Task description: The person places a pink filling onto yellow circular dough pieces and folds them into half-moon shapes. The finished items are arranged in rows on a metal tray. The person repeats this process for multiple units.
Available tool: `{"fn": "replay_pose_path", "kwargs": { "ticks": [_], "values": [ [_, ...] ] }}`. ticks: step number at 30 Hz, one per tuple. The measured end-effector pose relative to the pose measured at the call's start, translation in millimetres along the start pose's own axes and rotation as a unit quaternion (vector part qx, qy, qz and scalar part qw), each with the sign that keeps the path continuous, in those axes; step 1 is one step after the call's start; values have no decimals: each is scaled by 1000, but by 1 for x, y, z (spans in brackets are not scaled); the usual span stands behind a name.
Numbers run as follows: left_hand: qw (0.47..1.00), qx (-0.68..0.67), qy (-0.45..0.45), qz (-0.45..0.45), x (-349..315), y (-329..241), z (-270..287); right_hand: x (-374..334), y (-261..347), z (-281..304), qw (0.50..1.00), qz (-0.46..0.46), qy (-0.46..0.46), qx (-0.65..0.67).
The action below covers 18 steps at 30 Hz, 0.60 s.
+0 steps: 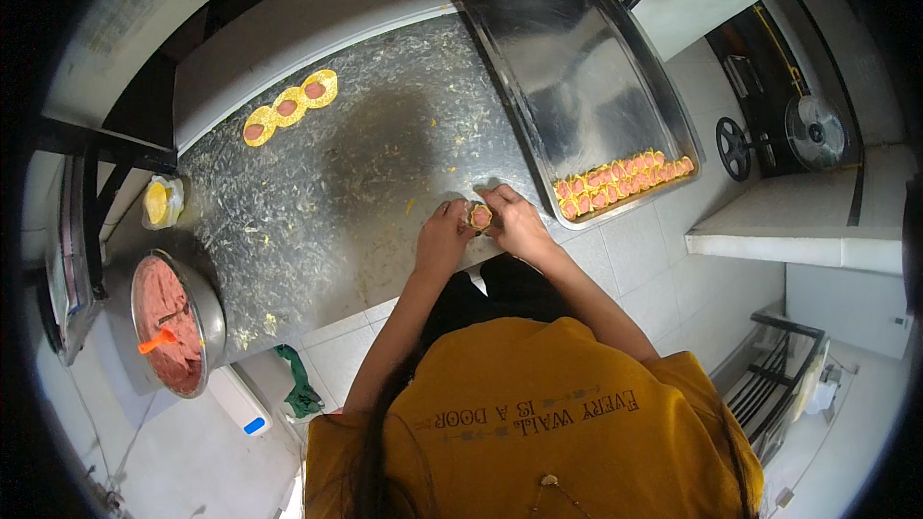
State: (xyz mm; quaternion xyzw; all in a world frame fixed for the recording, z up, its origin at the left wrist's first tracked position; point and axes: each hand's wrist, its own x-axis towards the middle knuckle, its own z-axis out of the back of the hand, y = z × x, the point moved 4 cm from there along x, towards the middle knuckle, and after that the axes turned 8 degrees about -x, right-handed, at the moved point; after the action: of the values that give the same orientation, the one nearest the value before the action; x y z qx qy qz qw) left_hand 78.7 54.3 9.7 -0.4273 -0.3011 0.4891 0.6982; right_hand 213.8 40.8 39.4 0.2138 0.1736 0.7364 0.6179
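Observation:
At the table's near edge, my left hand point(442, 238) and my right hand point(519, 223) close their fingers around one small open-topped dumpling point(481, 217). Its yellow wrapper is ruffled around a pink filling. Farther off to the left, three round yellow wrappers point(286, 108) lie overlapping in a slanted row, each with a lump of pink filling at its middle. A large metal tray point(567, 58) sits to the right. Several finished-looking dumplings point(620, 183) stand packed in rows along its near end.
A steel bowl point(213, 317) of pink minced filling point(173, 293) stands at the left, with an orange-handled tool point(157, 340) in it. Yellow wrappers in a plastic bag point(159, 202) lie behind it. White smears cover the metal tabletop point(288, 221). A fan point(815, 132) is at the far right.

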Motion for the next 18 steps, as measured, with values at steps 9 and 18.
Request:
{"fn": "replay_pose_path", "kwargs": {
  "ticks": [9,18],
  "values": [
    [999,10,37,-4,3,0,0,-1,-4,-3,999,8,-18,35],
    [1000,4,24,-5,3,3,-1,-1,-7,1,999,-3,-35,38]
  ]
}}
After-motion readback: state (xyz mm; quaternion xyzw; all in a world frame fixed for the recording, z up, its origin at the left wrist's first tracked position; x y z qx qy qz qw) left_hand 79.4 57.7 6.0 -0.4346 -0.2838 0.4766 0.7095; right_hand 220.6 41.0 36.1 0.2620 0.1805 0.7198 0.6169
